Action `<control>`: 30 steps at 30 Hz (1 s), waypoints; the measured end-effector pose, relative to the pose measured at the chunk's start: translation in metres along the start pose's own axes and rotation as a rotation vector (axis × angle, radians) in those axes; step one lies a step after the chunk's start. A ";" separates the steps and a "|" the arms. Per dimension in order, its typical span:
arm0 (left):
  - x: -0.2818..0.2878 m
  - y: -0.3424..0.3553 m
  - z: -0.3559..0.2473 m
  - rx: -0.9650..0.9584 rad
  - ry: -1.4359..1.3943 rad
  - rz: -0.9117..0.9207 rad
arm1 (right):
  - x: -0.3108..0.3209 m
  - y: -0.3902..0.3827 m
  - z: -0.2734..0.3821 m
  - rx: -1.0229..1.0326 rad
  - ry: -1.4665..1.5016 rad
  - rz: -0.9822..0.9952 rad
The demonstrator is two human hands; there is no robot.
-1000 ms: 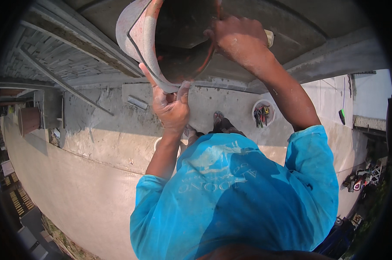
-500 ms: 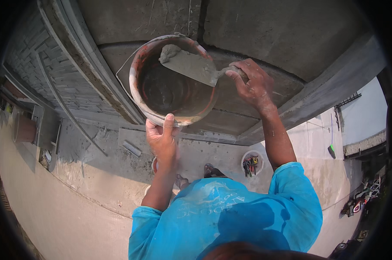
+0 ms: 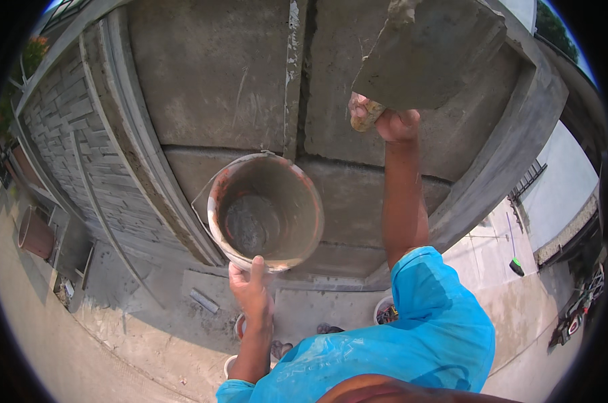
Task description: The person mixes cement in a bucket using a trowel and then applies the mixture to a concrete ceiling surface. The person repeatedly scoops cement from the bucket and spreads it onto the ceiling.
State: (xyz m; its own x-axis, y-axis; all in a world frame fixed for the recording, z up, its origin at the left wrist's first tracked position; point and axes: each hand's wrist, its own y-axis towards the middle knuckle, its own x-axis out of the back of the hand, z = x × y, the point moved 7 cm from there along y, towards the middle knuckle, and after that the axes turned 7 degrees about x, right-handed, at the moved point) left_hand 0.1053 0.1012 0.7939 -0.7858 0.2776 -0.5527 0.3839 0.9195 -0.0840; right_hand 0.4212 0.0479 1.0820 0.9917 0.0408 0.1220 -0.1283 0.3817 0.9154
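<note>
My left hand (image 3: 251, 290) is closed on the near rim of a mortar-smeared bucket (image 3: 315, 221), thumb over the edge. The bucket tips toward me, and a thin grey residue shows on its bottom. Higher up and to the right, my right hand (image 3: 396, 123) grips the handle of a trowel (image 3: 428, 57). Its broad blade, coated in grey mortar, is raised in front of the grey panelled wall (image 3: 210, 80). A lump of mortar sits at the blade's far end. Whether the blade touches the wall, I cannot tell.
Left of the panels stands a stone-clad wall (image 3: 55, 107) with a long curved strip (image 3: 102, 201) leaning by it. On the ground lie a flat metal float (image 3: 204, 301) and a bucket of tools (image 3: 386, 312). A brown pot (image 3: 36, 232) stands far left.
My right hand has lifted the trowel up out of the bucket toward the upper right wall. The bucket, still in my left hand, appears lower in view as the view has tilted upward.
</note>
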 end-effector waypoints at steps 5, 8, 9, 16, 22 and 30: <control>-0.001 -0.001 0.006 0.032 -0.050 0.014 | 0.050 -0.027 -0.035 -0.383 -0.301 -0.836; 0.004 0.005 0.013 0.046 -0.063 0.026 | 0.047 -0.060 0.020 -0.310 -0.610 -0.877; 0.006 0.002 0.012 0.076 -0.077 0.011 | 0.046 -0.059 0.036 -0.339 -0.778 -0.866; 0.007 0.005 0.010 0.175 -0.123 0.054 | -0.008 0.053 0.127 0.372 -2.257 0.188; -0.003 0.007 0.008 0.201 -0.156 0.085 | -0.013 0.081 0.107 0.396 -2.278 0.694; 0.000 0.007 0.010 0.216 -0.181 0.101 | -0.019 0.143 0.126 0.376 -2.385 0.305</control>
State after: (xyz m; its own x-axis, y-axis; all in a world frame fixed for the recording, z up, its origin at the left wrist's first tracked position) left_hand 0.1131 0.1050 0.7846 -0.6470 0.2926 -0.7041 0.5649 0.8042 -0.1848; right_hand 0.3832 -0.0151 1.2589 -0.6942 -0.7198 0.0006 -0.4635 0.4477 0.7647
